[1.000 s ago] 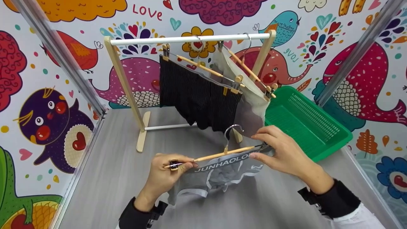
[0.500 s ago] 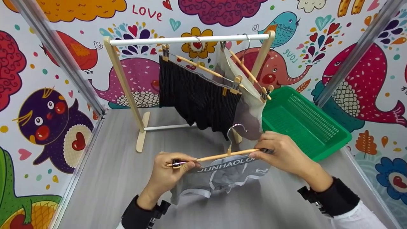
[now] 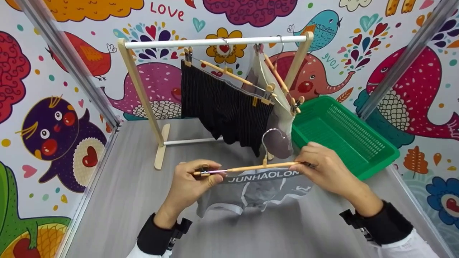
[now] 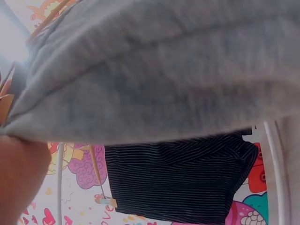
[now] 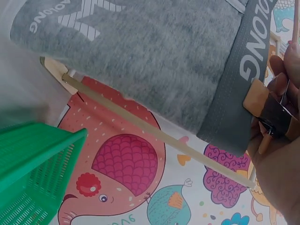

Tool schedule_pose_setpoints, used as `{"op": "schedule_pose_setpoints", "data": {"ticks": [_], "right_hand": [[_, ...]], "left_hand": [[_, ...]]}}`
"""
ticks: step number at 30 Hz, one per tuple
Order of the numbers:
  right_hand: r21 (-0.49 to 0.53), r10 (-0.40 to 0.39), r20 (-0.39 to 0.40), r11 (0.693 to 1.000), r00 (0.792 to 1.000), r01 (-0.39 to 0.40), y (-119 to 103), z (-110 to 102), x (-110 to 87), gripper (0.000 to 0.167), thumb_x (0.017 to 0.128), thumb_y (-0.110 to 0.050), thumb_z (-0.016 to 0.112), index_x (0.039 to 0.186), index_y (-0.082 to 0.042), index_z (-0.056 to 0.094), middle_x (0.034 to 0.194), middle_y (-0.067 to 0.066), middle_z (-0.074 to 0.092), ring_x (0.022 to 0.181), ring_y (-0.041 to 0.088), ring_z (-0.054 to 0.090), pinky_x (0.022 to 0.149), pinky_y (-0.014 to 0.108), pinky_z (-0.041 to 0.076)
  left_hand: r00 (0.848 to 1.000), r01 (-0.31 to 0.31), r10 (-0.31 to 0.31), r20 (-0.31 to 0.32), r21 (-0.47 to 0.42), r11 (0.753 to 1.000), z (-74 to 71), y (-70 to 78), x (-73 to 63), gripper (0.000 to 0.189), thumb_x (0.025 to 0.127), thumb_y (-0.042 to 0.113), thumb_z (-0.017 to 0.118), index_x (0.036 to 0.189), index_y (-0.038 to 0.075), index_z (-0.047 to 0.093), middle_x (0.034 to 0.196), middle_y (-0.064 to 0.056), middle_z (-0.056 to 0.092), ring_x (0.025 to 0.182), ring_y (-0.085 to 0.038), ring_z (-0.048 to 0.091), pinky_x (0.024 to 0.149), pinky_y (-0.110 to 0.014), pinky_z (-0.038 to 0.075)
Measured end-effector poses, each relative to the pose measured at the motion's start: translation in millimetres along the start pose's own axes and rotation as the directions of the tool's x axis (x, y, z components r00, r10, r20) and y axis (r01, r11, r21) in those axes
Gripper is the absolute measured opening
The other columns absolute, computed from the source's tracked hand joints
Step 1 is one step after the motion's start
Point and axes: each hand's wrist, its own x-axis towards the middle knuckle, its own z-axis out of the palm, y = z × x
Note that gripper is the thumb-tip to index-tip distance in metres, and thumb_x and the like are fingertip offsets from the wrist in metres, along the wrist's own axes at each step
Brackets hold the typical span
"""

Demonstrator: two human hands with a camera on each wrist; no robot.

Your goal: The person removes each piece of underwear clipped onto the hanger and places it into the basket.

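Observation:
Grey boxer briefs [image 3: 265, 190] with a lettered dark waistband hang from a wooden clip hanger [image 3: 251, 166] with a metal hook. My left hand [image 3: 192, 181] pinches the hanger's left end by its clip. At the other end, my right hand [image 3: 324, 168] grips the bar between thumb and fingers. In the right wrist view a wooden-tipped clip [image 5: 269, 110] bites the waistband beside that hand. Grey cloth [image 4: 164, 79] fills much of the left wrist view, where only part of the left hand [image 4: 21, 173] shows.
Behind the hands stands a small clothes rack [image 3: 215, 43] with a white rail. Striped black shorts [image 3: 226, 105] and a pale garment [image 3: 281, 125] hang on it from clip hangers. A green basket [image 3: 380, 156] sits to the right. Metal posts frame both sides.
Both hands have raised the hanger and briefs slightly toward the rack and right. The right hand, looser a second ago, now grips the bar. The pale garment has swung a little left.

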Motion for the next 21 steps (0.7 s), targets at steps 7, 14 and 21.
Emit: {"op": "schedule_pose_setpoints", "data": {"ticks": [7,14,21], "right_hand": [[-0.027,0.044,-0.009,0.999,0.999,-0.044,-1.3,-5.4,-0.8,0.026,0.101,-0.034,0.071,0.089,-0.011,0.076,0.08,-0.005,0.066,0.074,0.012,0.048,0.063,0.02,0.037],[-0.036,-0.003,-0.011,0.999,1.0,0.002,-0.3,-6.6,-0.1,0.02,0.102,-0.026,0.071,0.095,-0.008,0.076,0.085,-0.003,0.068,0.076,0.014,0.048,0.066,0.021,0.037],[-0.024,-0.035,-0.048,0.999,0.998,0.034,0.0,-5.8,-1.9,0.027,0.105,-0.029,0.065,0.097,-0.006,0.077,0.088,-0.001,0.071,0.075,0.014,0.048,0.066,0.022,0.037]], "left_hand": [[1.0,-0.007,0.007,0.008,-0.029,1.0,-5.3,1.3,0.7,0.038,0.094,0.019,0.077,0.118,-0.009,0.071,0.093,-0.018,0.076,0.071,-0.004,0.06,0.053,-0.017,0.047],[0.996,-0.086,0.087,0.015,-0.034,0.996,-6.1,-0.3,4.6,0.044,0.103,0.024,0.065,0.127,-0.014,0.064,0.094,-0.022,0.075,0.067,-0.002,0.052,0.047,-0.027,0.039],[0.996,-0.093,0.093,-0.008,-0.011,0.996,-3.4,0.2,6.9,0.016,0.099,0.006,0.069,0.108,-0.008,0.07,0.09,-0.02,0.073,0.065,-0.004,0.052,0.051,-0.024,0.043]]}}
